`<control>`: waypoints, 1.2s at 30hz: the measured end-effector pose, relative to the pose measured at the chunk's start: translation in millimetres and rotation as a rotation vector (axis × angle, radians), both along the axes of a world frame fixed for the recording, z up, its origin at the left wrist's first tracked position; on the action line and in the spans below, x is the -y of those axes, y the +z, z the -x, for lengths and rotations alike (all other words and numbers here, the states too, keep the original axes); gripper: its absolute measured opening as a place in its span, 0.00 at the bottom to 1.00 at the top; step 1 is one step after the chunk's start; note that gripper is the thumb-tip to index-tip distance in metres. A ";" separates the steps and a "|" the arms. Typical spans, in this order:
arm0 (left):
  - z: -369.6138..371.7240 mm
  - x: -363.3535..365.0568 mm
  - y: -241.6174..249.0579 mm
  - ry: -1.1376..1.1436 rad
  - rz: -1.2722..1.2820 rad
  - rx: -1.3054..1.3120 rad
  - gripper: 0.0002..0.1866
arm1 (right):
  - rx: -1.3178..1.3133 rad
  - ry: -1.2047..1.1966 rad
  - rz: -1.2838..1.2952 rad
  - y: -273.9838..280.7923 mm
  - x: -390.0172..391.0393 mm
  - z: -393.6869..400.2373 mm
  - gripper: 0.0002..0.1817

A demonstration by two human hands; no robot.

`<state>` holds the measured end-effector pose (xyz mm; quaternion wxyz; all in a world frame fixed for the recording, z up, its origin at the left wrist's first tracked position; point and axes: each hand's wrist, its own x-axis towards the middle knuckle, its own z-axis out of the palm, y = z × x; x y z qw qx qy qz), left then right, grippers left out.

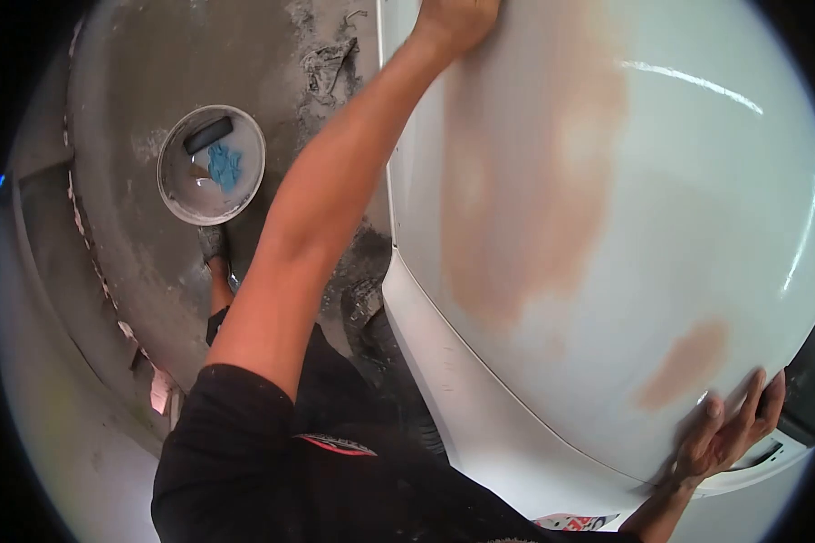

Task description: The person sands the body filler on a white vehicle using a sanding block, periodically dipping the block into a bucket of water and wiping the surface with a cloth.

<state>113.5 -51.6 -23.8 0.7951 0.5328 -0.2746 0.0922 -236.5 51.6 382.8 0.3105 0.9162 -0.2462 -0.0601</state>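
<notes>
A white car hood (688, 208) with blurry reddish-brown patches (525, 226) fills the right of the view. My left hand (462, 20) lies at its upper left edge, partly cut off by the frame top. The fingers are out of sight, so whether they hold anything does not show. At the lower right, my right hand (732, 427) rests by the hood's edge, fingers spread apart and nothing in them. A smaller brownish patch (688, 364) sits just above and left of that hand.
On the wet, dirty floor (163, 54) stands a round bucket (165, 172) with cloudy water, a blue cloth (224, 167) and a dark block (208, 135). A crumpled dark scrap (326, 68) lies near the car. The white fender (453, 371) runs beside my body.
</notes>
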 end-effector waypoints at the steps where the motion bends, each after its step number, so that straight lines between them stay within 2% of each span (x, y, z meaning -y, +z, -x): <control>1: -8.7 3.4 -0.7 -0.071 -0.049 -0.080 0.13 | 0.013 0.023 -0.018 -0.4 2.0 1.5 0.27; 3: 19.7 -6.2 -10.8 -0.133 -0.048 -0.158 0.15 | 0.030 0.019 -0.016 -3.1 -1.0 -0.1 0.28; 4: 59.8 -26.0 -24.1 -0.103 -0.099 -0.011 0.25 | 0.039 0.017 -0.015 -4.7 -1.3 -1.5 0.28; 5: 119.4 -53.1 -39.1 -0.032 -0.095 0.111 0.28 | 0.042 0.027 -0.021 -4.9 -0.2 -1.3 0.28; 6: 184.8 -93.1 -45.3 -0.088 -0.198 0.098 0.31 | 0.044 0.038 -0.028 -4.2 1.0 0.8 0.28; 8: 284.7 -159.2 -52.6 -0.238 -0.081 -0.092 0.32 | 0.034 0.052 -0.028 -2.9 2.8 0.6 0.28; 11: 300.4 -172.2 -60.5 -0.258 -0.093 -0.085 0.36 | -0.002 0.059 0.036 -3.6 1.3 -3.1 0.28; 12: 277.5 -143.1 -76.5 -0.197 -0.070 -0.058 0.33 | -0.020 0.056 0.052 -2.2 0.2 -4.2 0.28; 13: 233.0 -111.5 -94.5 -0.192 -0.245 -0.005 0.29 | -0.035 0.056 0.072 -1.2 0.1 -5.1 0.28; 14: 171.7 -73.9 -93.5 0.061 -0.157 0.052 0.22 | -0.053 0.053 0.096 -2.1 -1.5 -4.2 0.28; 15: 115.4 -42.8 -95.2 0.083 -0.063 0.005 0.21 | -0.005 0.087 0.044 -4.8 1.2 -2.3 0.27; 16: 69.9 -23.8 -97.7 -0.061 -0.151 -0.065 0.21 | -0.015 0.095 0.044 -5.0 3.2 -2.1 0.27; 17: 59.5 -25.9 -90.5 -0.118 -0.135 -0.146 0.19 | -0.023 0.099 0.043 -4.1 3.6 -3.2 0.27; 19: 53.0 -32.5 -85.4 -0.234 -0.105 -0.309 0.16 | -0.026 0.104 0.057 -4.8 2.1 -3.4 0.26; 21: 134.1 -64.2 -107.9 -0.065 -0.073 -0.101 0.22 | -0.066 0.138 0.085 -4.9 1.2 -12.4 0.26; 22: 188.0 -101.1 -101.8 -0.036 -0.130 -0.094 0.23 | -0.083 0.153 0.095 -3.7 1.5 -14.1 0.26; 23: 234.7 -135.6 -103.2 -0.197 -0.080 -0.158 0.28 | -0.096 0.160 0.103 -3.3 2.1 -14.8 0.26; 24: 279.0 -169.4 -100.4 -0.224 -0.076 -0.154 0.29 | -0.116 0.164 0.106 0.8 2.2 -14.5 0.26; 27: 310.9 -193.2 -109.9 -0.264 -0.164 -0.106 0.28 | -0.112 0.155 0.118 -0.8 -1.0 -15.7 0.25; 29: 239.2 -132.4 -127.3 -0.231 -0.004 0.000 0.30 | -0.080 0.152 0.113 -5.5 -1.4 -15.8 0.25; 30: 183.1 -103.2 -119.2 -0.086 -0.096 0.098 0.25 | -0.061 0.155 0.107 -7.7 -1.4 -17.4 0.25; 31: 130.8 -75.6 -117.9 0.030 -0.003 0.134 0.20 | -0.044 0.152 0.103 -9.8 -3.1 -18.4 0.25; 32: 92.0 -46.0 -127.9 -0.154 0.061 0.004 0.16 | -0.050 0.152 0.101 -11.0 -3.5 -19.9 0.25; 35: 76.6 -48.4 -113.1 -0.107 -0.044 -0.140 0.15 | -0.056 0.153 0.107 -12.7 -2.4 -20.6 0.26; 36: 107.4 -52.5 -132.9 0.003 -0.067 -0.022 0.22 | -0.067 0.151 0.119 -11.8 -1.9 -19.6 0.26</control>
